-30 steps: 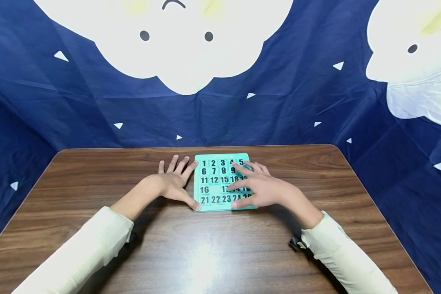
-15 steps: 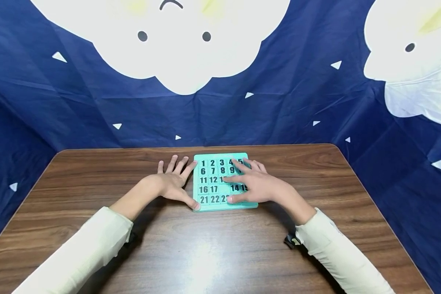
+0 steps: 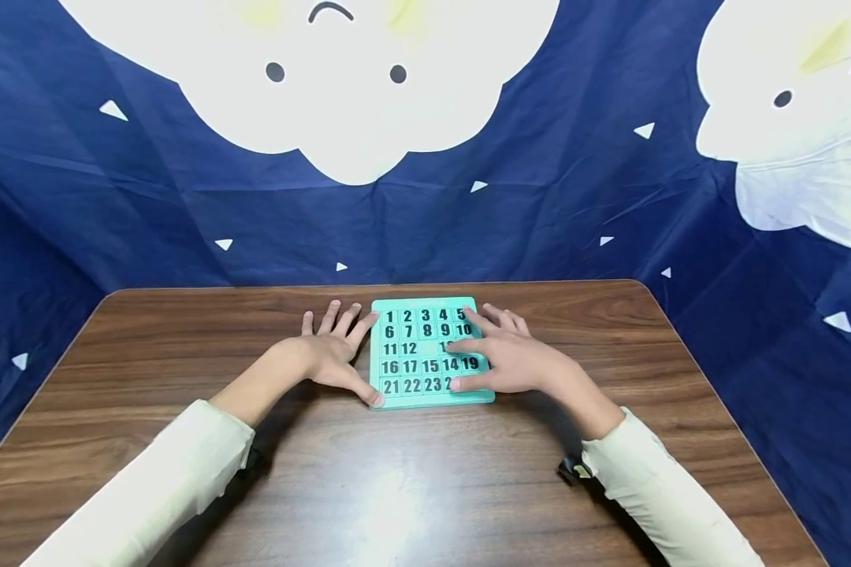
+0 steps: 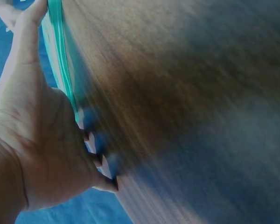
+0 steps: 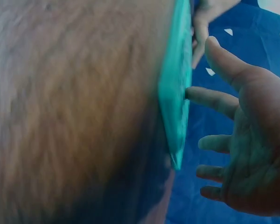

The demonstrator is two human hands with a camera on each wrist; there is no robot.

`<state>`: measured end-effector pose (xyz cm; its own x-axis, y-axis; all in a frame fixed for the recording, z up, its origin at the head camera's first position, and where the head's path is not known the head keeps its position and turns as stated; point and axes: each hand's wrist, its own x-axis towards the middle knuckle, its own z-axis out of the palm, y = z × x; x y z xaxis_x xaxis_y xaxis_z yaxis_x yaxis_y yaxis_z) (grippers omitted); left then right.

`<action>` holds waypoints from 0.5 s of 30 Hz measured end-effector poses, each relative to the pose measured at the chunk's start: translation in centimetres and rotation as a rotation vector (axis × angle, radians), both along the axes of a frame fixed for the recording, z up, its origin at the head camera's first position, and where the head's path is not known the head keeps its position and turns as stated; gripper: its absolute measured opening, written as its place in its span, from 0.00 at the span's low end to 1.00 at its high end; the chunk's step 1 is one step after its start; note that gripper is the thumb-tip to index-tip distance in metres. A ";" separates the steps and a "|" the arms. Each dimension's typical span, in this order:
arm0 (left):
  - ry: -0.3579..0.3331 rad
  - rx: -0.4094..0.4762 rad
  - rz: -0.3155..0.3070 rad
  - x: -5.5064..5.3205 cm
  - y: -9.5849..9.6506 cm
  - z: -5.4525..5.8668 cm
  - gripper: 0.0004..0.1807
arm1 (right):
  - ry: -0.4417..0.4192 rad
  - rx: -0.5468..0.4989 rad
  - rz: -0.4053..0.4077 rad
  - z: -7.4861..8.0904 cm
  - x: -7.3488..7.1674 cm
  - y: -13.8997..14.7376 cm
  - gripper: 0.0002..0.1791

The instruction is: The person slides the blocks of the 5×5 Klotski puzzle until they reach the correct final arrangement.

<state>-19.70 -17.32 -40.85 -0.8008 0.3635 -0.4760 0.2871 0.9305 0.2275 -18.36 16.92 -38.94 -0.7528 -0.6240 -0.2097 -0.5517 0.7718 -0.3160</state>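
Observation:
A turquoise number slide puzzle (image 3: 429, 400) lies flat on the table, its tiles in rows from 1 at top left. In the third row an uncovered gap shows right of tile 12 (image 3: 408, 348); tile 15 (image 3: 430, 366) sits just below that gap. My left hand (image 3: 329, 356) spreads along the puzzle's left edge, thumb at the lower corner and index finger at the upper one. Over the right side reaches my right hand (image 3: 514, 358), fingers extended, the index fingertip touching a third-row tile. It hides several tiles there. In the right wrist view, that index finger (image 5: 212, 99) meets the puzzle's face.
The brown wooden table (image 3: 184, 331) has rounded far corners. Behind and beside it hangs a dark blue cloth (image 3: 184, 197) with white clouds and small triangles. A small black device (image 3: 569, 470) is at the right wrist.
The gap moved from the fourth row to the third: tile 17 slid left beside 16, then tile 15 slid down. My right hand shifted left, then slightly back right. The left hand stayed put.

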 end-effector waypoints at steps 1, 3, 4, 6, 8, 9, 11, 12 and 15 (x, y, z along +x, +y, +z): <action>-0.001 -0.002 -0.001 0.0 0.0 0.0 0.91 | -0.011 0.007 0.007 -0.3 -0.1 -0.4 0.39; -0.003 -0.004 -0.002 0.0 0.0 -0.2 0.90 | -0.022 0.011 0.032 -0.7 0.0 -1.1 0.40; -0.004 -0.004 -0.002 -0.1 0.0 -0.2 0.90 | -0.030 0.008 0.041 -0.7 0.0 -1.5 0.40; -0.003 -0.002 -0.002 -0.1 0.0 -0.3 0.90 | -0.040 -0.005 0.044 -0.5 0.0 -1.8 0.41; -0.001 0.000 -0.002 -0.2 0.0 -0.3 0.90 | -0.027 -0.022 0.034 0.0 -0.1 -1.4 0.40; 0.000 0.000 -0.002 -0.2 0.0 -0.3 0.90 | -0.020 -0.028 0.018 0.2 -0.1 -1.0 0.40; 0.001 0.000 -0.001 -0.3 0.0 -0.3 0.91 | -0.004 -0.033 -0.021 0.6 -0.2 0.0 0.39; 0.000 0.000 0.000 -0.2 0.0 -0.3 0.91 | 0.003 -0.030 -0.042 0.7 -0.2 0.6 0.38; -0.004 -0.002 0.005 -0.2 -0.1 -0.2 0.91 | 0.011 -0.013 -0.086 0.5 -0.4 1.9 0.36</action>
